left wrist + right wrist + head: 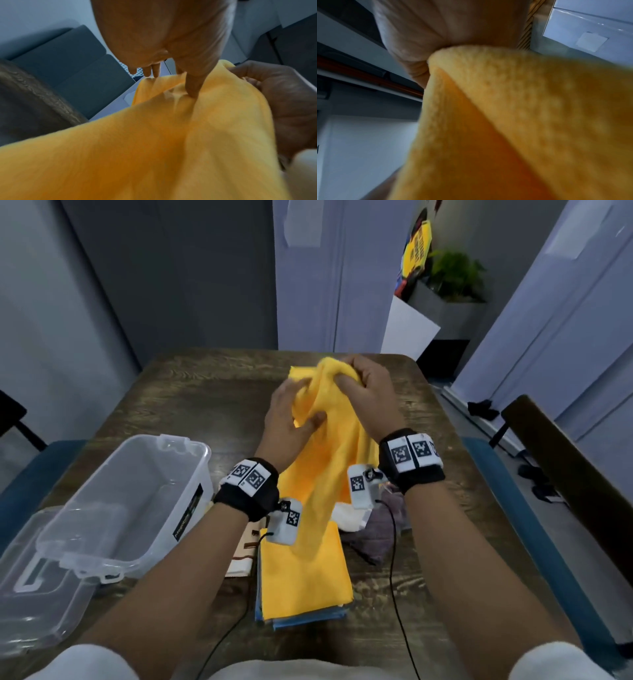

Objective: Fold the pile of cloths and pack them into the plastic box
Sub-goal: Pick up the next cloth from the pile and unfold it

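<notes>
A yellow cloth (pixel 329 446) hangs in the air over the wooden table (pixel 191 405), its lower end reaching the cloths below. My right hand (pixel 361 383) grips its bunched top edge in a fist; the right wrist view shows the cloth (pixel 505 121) coming out of the closed fingers (pixel 419 54). Just left of it, my left hand (pixel 301 405) pinches the same cloth, the thumb (pixel 193 88) pressing into the fabric (pixel 154 142) and the fingers behind it. The clear plastic box (pixel 102 563) stands open at the left and looks empty.
A folded stack, yellow on top (pixel 305 573) with blue (pixel 308 623) beneath, lies near the front edge. White (pixel 349 520), purple-grey (pixel 376 535) and beige striped (pixel 244 556) cloths lie around it. The box lid (pixel 37 604) rests at the lower left. A chair (pixel 561 460) stands at the right.
</notes>
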Demonstrator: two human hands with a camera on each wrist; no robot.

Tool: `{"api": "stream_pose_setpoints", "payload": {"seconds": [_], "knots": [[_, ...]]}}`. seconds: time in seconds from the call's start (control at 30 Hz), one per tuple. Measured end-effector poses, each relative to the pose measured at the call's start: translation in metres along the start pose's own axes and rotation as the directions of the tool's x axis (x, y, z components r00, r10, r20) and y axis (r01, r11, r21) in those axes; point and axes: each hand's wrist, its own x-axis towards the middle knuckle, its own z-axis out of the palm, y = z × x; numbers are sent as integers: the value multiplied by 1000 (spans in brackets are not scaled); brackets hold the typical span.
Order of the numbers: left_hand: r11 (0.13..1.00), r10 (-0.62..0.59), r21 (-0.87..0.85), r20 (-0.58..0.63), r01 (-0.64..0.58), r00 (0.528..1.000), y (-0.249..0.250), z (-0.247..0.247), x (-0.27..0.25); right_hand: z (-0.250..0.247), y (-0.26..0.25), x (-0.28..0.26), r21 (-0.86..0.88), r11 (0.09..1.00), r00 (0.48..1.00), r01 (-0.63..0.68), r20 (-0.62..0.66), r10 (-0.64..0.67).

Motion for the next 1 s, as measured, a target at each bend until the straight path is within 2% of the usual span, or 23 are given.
{"api": "stream_pose_setpoints", "payload": {"seconds": [0.1, 0.2, 0.27, 0.33, 0.37, 0.43, 0.5, 0.63, 0.8, 1.0], "knots": [[988, -145, -34, 121, 150, 982, -13, -13, -5, -2, 4, -9, 97, 994, 996, -59, 77, 52], [900, -330, -176, 319, 398, 888, -17, -17, -10, -5, 10, -16, 177, 975, 986, -131, 122, 110], [883, -386, -127, 353, 452, 852, -18, -15, -16, -6, 13, -21, 209, 964, 982, -166, 125, 142], [853, -380, -209, 378, 478, 844, -19, -8, -22, -7, 17, -26, 188, 965, 981, -183, 93, 168], [827, -373, -288, 363, 484, 854, -19, -4, -24, -8, 20, -28, 163, 968, 981, -188, 74, 178], [810, -376, -383, 242, 444, 894, -13, -2, -23, -11, 27, -32, 85, 975, 978, -205, 50, 202], [827, -382, -403, 108, 392, 918, -10, -6, -16, -17, 40, -37, -24, 969, 967, -247, 60, 248], [883, -323, -364, -15, 296, 946, 4, -22, -2, -29, 71, -53, -167, 938, 932, -303, 153, 328], [913, -281, -347, -153, 215, 947, 21, -31, 9, -23, 86, -70, -152, 931, 905, -333, 227, 360], [895, -324, -384, -215, 226, 921, 24, -50, 15, -23, 92, -77, -167, 912, 885, -374, 230, 405]]}}
